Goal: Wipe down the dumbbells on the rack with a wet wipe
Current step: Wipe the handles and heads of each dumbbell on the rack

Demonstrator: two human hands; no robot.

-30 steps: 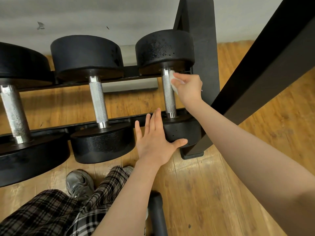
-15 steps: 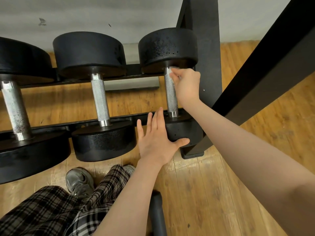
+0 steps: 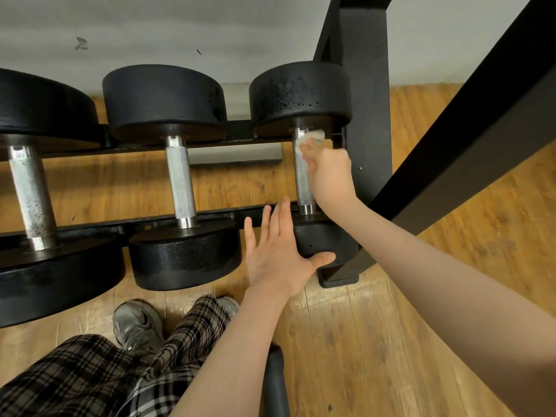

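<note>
Right hand (image 3: 329,173) pinching wipe (image 3: 313,138) on rightmost dumbbell (image 3: 302,173) handle's far end; left hand (image 3: 281,254) flat, bracing near weight. Mid-wipe; next, probably down the handle.

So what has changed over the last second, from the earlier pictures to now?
The right hand, pinching the wet wipe, slid up the handle of the rightmost dumbbell to its far end. The left hand stayed pressed flat on that dumbbell's near head. The other dumbbells stayed put.

head cam | looks steeply down | close over rack (image 3: 210,213)
</note>
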